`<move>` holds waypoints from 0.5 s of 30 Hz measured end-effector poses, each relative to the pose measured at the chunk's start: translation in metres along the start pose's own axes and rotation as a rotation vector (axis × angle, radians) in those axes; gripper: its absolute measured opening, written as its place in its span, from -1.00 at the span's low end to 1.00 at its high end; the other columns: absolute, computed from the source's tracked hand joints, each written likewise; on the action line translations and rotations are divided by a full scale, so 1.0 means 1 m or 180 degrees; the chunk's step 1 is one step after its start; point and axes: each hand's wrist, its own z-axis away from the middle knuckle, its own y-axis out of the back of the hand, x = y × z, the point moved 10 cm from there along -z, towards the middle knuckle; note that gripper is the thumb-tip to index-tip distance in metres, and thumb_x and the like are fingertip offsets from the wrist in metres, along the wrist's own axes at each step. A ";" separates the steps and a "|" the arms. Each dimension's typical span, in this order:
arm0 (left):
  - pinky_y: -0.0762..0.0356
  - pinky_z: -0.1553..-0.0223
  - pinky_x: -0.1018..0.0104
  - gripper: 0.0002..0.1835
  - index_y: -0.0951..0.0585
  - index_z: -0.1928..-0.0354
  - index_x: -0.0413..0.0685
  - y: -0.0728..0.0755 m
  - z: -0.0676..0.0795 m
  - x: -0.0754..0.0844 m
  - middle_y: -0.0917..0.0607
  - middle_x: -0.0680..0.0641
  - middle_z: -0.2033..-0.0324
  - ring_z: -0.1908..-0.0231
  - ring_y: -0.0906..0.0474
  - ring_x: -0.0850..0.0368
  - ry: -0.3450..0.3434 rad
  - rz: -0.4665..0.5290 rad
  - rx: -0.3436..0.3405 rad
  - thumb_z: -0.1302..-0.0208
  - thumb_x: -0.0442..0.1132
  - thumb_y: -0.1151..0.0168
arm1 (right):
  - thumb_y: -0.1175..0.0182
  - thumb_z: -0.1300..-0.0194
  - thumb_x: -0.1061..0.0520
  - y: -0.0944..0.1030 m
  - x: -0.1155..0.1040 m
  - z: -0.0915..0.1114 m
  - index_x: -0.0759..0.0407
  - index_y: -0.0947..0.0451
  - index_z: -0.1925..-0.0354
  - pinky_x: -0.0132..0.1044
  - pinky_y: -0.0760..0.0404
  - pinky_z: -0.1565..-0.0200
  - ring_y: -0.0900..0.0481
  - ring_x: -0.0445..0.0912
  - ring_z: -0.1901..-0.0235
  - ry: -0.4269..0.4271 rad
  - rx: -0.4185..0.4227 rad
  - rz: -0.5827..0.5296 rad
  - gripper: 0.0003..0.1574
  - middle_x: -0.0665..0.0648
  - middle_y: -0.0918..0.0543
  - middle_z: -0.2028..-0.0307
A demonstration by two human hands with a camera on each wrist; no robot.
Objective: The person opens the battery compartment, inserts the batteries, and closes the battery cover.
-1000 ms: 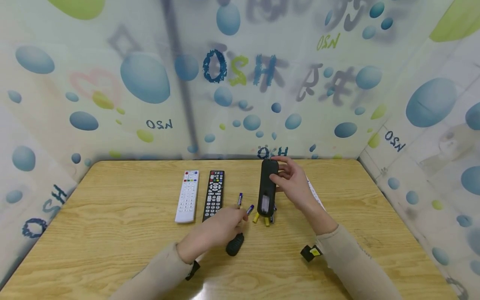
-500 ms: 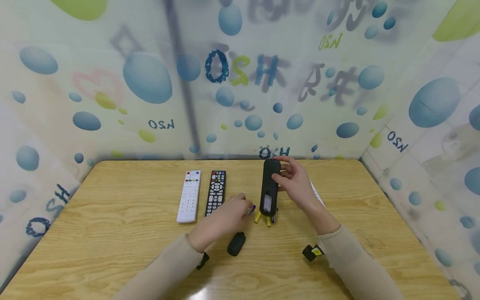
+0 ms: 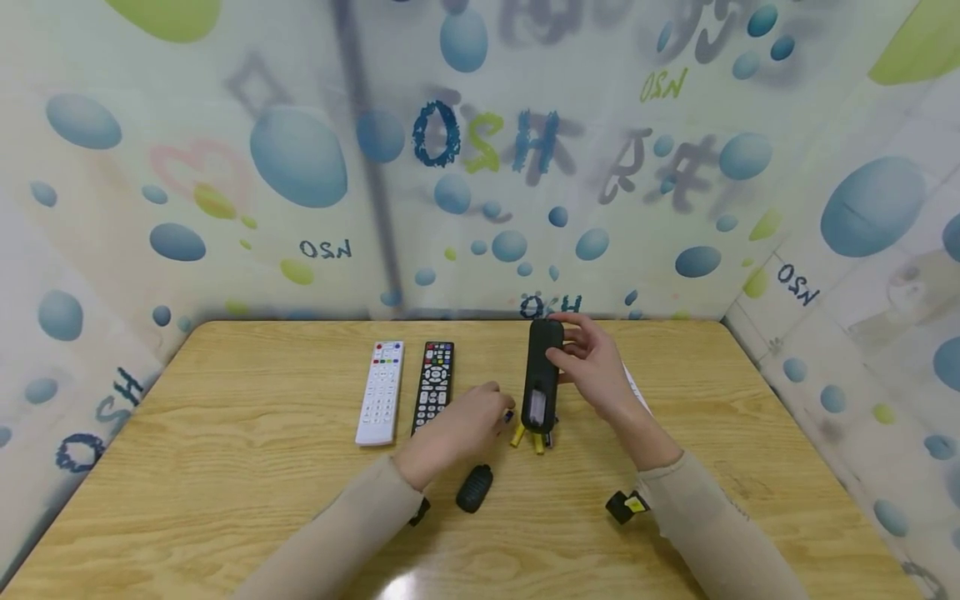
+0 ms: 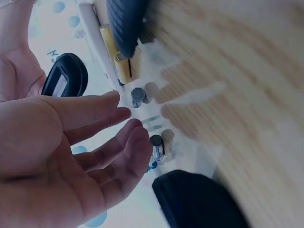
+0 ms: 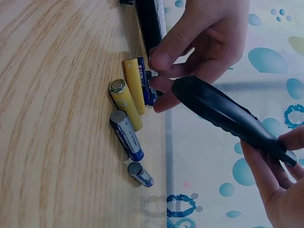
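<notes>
My right hand (image 3: 596, 371) holds a black remote control (image 3: 542, 362) upright, its back towards me. A pale rectangular recess shows at its lower end. My left hand (image 3: 468, 425) reaches low over the table among batteries, partly hiding a blue battery (image 3: 508, 415). In the left wrist view its fingers are loosely bent with nothing between them, close to two small silver batteries (image 4: 157, 146). Beneath the remote lie yellow batteries (image 5: 126, 102) and blue ones, such as a blue-and-silver battery (image 5: 127, 135). A ribbed black cover (image 3: 475, 488) lies nearer me.
Left of the batteries lie a white remote (image 3: 380, 396) and a black remote with buttons (image 3: 435, 375). Another white remote (image 3: 636, 387) is mostly hidden behind my right hand. The table (image 3: 262, 400) meets a patterned wall at the back.
My left hand has moved forward and to the right, covering batteries that showed in front of its fingers before. The right hand keeps the black remote in nearly the same place.
</notes>
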 end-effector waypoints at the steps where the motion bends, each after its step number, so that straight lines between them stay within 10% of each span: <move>1: -0.63 0.13 0.26 -0.72 -0.69 -0.15 -0.16 0.000 -0.001 0.000 -0.65 -0.13 0.05 0.11 -0.62 0.05 -0.0002 -0.0019 -0.0014 -0.47 -0.32 -0.25 | -0.21 -0.43 0.33 0.000 0.000 0.000 0.15 -0.37 -0.40 -0.07 -0.77 0.26 -0.67 0.16 0.04 0.0006 0.0003 0.0013 -0.37 0.39 -0.59 -0.11; 15: -0.62 0.17 0.30 -0.82 -0.74 -0.02 -0.13 -0.002 -0.010 0.000 -0.69 -0.08 0.11 0.22 -0.58 0.18 0.0011 0.0003 -0.0133 -0.46 -0.33 -0.27 | -0.20 -0.43 0.34 0.003 0.001 -0.002 0.20 -0.35 -0.42 -0.07 -0.76 0.23 -0.64 0.22 0.00 -0.0053 0.0022 0.0024 -0.36 0.41 -0.57 -0.12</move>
